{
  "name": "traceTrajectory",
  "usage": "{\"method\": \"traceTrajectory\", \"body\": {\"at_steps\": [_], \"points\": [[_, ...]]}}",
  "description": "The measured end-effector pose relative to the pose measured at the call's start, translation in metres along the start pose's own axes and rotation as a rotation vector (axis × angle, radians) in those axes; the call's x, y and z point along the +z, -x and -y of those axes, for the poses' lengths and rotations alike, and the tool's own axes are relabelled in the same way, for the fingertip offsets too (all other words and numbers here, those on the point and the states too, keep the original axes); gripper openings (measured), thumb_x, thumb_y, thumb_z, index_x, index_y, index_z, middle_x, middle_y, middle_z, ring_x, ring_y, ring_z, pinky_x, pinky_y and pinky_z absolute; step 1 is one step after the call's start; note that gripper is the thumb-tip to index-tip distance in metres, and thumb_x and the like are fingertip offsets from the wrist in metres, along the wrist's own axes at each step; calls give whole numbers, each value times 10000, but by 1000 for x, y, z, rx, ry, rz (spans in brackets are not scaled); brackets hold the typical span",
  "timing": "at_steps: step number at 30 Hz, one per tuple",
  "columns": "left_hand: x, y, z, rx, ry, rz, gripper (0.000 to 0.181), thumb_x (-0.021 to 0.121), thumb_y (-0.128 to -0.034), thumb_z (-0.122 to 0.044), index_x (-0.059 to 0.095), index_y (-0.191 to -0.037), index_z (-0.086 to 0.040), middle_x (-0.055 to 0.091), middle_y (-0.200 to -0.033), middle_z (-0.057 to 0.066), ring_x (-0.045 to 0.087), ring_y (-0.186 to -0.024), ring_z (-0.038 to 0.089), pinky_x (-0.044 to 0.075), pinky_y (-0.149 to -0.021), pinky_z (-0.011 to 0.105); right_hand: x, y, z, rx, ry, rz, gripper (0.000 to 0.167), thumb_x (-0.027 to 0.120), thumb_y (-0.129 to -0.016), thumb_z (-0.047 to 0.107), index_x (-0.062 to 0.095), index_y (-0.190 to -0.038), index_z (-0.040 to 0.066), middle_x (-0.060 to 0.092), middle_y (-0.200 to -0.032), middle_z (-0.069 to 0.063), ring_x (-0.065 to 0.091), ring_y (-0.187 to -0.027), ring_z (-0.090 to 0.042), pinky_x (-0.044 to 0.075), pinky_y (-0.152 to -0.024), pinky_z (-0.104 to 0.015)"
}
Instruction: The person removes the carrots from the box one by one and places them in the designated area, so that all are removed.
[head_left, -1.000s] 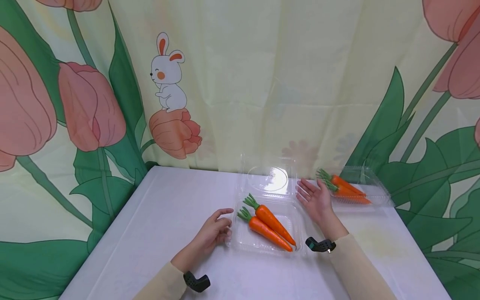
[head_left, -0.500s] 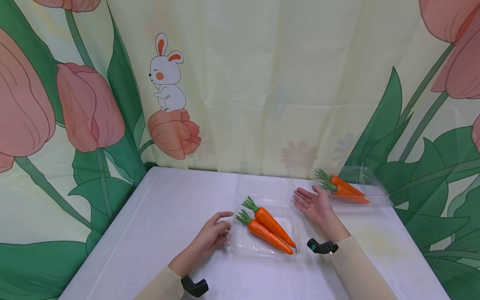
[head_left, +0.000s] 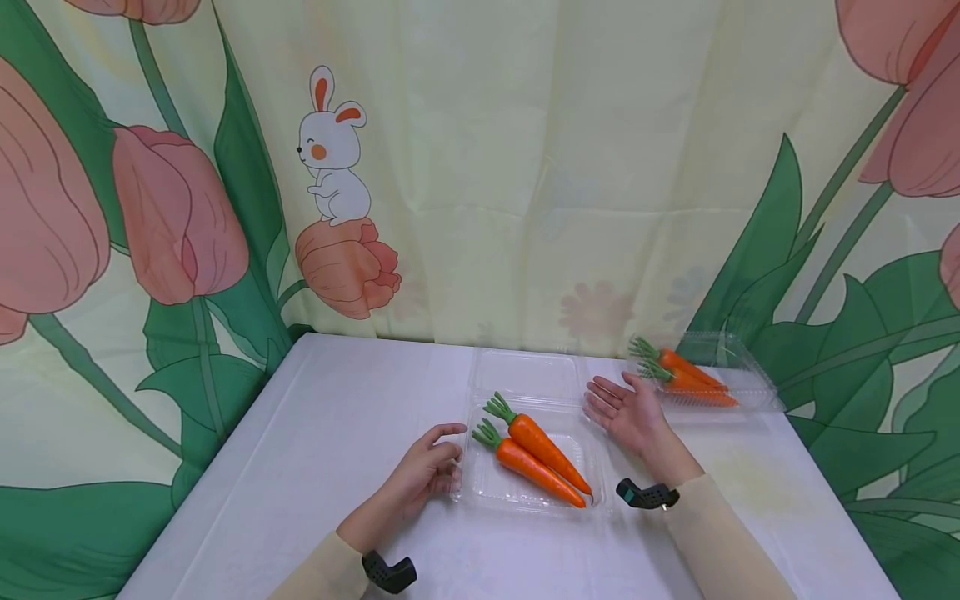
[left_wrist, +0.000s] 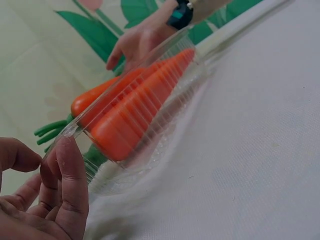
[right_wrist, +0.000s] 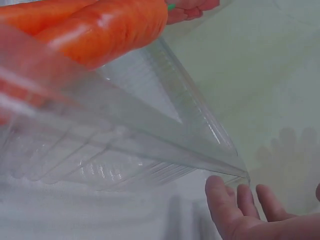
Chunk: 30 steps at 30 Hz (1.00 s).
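An opened clear plastic clamshell box (head_left: pixel 487 482) lies on the table, its lid (head_left: pixel 528 372) laid back flat towards the curtain. Two carrots with green tops, the upper carrot (head_left: pixel 549 450) and the lower carrot (head_left: pixel 538 473), lie side by side in its base. My left hand (head_left: pixel 422 468) is at the left rim with fingers loosely bent; in the left wrist view its fingertips (left_wrist: pixel 70 160) touch the rim. Palm turned up, my right hand (head_left: pixel 636 421) lies beside the box's right side with relaxed fingers. Its fingertips (right_wrist: pixel 216 185) are close to a box corner in the right wrist view.
A second clear plastic box (head_left: pixel 750 371) stands at the back right, with two more carrots (head_left: pixel 693 382) showing through it. The white-covered table (head_left: pixel 360 408) ends at a curtain (head_left: pixel 480 167) printed with tulips and a rabbit.
The raised lid has dropped back flat onto the table. My right hand has shifted slightly left and down; the left hand stays by the rim. The carrots remain in place.
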<state>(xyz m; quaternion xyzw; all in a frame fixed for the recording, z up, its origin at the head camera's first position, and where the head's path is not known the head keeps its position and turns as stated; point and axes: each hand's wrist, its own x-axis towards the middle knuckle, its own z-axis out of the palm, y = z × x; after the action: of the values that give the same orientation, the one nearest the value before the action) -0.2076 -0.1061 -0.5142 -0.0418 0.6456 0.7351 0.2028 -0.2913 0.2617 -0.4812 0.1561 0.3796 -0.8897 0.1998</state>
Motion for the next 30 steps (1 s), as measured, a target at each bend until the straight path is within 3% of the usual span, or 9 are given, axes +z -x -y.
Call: {"method": "traceTrajectory", "body": {"at_steps": [11, 15, 20, 30], "points": [[-2, -2, 2, -15, 9, 5, 486, 592, -979, -152, 488, -1451, -100, 550, -983, 71, 557, -638, 130, 564, -610, 222, 9, 10, 3, -31, 46, -43, 630, 294, -1111, 389, 98, -1672, 179, 108, -1743, -58, 206, -1590, -251, 200, -1280, -370], [-2, -2, 2, -18, 5, 9, 474, 589, -985, -153, 494, -1447, -98, 552, -986, 76, 559, -632, 130, 564, -613, 219, 14, 14, 4, -43, 95, -71, 587, 316, -1108, 370, 186, -1649, 181, 125, -1737, -78, 222, -1579, -272, 203, -1281, -375], [-3, -2, 2, -19, -2, 7, 467, 590, -995, -164, 502, -1449, -104, 558, -998, 83, 563, -640, 130, 567, -616, 222, 21, 21, 2, -80, 196, -88, 462, 307, -1109, 329, 331, -1532, 144, 131, -1729, -126, 225, -1568, -298, 203, -1283, -389], [-4, -4, 2, -17, -1, 15, 466, 594, -999, -177, 502, -1450, -103, 562, -995, 77, 566, -645, 130, 572, -624, 226, 34, 37, -14, -217, 477, -112, 540, 252, -1123, 299, 280, -1580, 14, 215, -1689, -197, 215, -1570, -338, 161, -1294, -410]]}}
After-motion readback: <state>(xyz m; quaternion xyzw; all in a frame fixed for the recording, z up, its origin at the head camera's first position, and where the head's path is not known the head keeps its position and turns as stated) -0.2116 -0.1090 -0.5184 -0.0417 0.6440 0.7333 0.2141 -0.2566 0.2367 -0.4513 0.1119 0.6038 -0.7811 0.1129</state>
